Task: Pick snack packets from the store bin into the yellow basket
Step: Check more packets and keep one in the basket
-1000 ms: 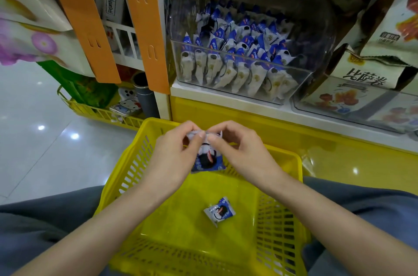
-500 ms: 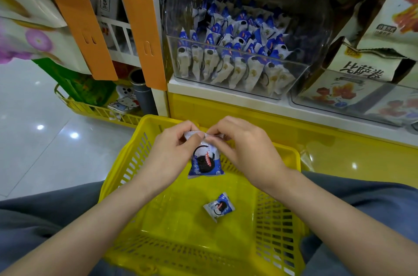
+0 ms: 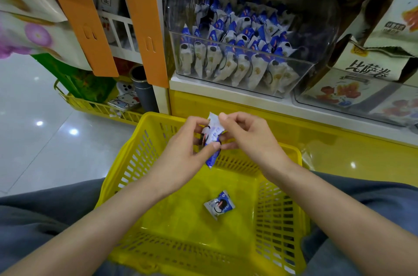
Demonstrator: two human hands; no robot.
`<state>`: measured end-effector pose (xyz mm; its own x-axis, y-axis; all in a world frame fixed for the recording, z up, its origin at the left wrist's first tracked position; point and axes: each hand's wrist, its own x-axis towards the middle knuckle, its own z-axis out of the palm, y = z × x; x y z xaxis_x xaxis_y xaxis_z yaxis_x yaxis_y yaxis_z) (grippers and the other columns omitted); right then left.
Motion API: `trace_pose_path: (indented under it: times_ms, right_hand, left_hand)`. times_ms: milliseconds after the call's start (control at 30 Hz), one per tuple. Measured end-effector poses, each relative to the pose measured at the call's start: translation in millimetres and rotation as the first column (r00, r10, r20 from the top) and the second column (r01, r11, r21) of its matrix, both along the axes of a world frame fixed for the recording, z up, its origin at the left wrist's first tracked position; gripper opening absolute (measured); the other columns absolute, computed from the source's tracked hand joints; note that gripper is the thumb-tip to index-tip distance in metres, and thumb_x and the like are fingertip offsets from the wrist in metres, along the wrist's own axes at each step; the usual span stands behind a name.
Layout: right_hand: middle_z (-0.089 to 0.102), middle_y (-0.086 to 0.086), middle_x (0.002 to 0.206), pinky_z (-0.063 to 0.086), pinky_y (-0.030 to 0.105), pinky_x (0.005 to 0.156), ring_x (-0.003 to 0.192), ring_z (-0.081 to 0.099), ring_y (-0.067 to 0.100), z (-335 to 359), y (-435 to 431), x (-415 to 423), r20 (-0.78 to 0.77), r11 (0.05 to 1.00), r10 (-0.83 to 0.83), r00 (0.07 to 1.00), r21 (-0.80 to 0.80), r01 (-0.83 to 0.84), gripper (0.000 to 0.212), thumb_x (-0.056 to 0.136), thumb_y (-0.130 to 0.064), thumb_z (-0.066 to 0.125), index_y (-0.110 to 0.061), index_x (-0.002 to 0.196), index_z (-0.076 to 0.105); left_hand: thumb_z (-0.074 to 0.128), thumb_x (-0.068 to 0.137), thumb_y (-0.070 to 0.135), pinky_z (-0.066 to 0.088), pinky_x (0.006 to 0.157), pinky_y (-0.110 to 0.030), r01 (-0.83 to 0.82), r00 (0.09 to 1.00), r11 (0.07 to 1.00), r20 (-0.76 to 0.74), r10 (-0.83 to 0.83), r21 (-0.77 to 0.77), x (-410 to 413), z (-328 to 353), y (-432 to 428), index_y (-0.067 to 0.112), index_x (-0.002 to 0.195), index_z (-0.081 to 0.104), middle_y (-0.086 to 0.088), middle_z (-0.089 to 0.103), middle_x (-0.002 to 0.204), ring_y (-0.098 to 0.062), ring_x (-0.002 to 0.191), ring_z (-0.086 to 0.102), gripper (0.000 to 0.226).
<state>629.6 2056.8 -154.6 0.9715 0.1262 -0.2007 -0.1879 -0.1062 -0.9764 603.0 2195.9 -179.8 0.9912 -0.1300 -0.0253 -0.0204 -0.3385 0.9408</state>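
Note:
A blue and white snack packet hangs over the far half of the yellow basket, which rests on my lap. My left hand pinches the packet's lower part with the thumb. My right hand pinches its top edge. A second, matching packet lies flat on the basket floor. On the shelf ahead, the clear store bin holds several rows of the same packets.
Orange shelf dividers stand left of the bin. Larger snack bags fill a clear bin to the right. A second yellow basket with goods sits on the shiny floor at left. The yellow shelf front lies just beyond my basket.
The held packet has turned from facing me to edge-on and risen slightly. My left thumb has shifted to its lower part. The packet on the basket floor has not moved.

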Motion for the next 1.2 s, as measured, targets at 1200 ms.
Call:
trace_pose_path:
  times_ms: [1200]
  right_hand:
    - [0.069,0.005,0.108,0.05,0.04,0.085,0.096,0.065,0.019,-13,5,-16,0.222,0.82,0.322,0.921,-0.551,-0.154,0.028,0.091,-0.011,0.049,-0.011,0.118,0.057]
  left_hand:
    - [0.051,0.093,0.019,0.056,0.062,-0.019,-0.31,0.934,0.917,-0.262,0.244,-0.25,8,-4,-2,0.018,0.116,0.042,-0.01,0.06,0.108,-0.008,0.081,0.064,0.025]
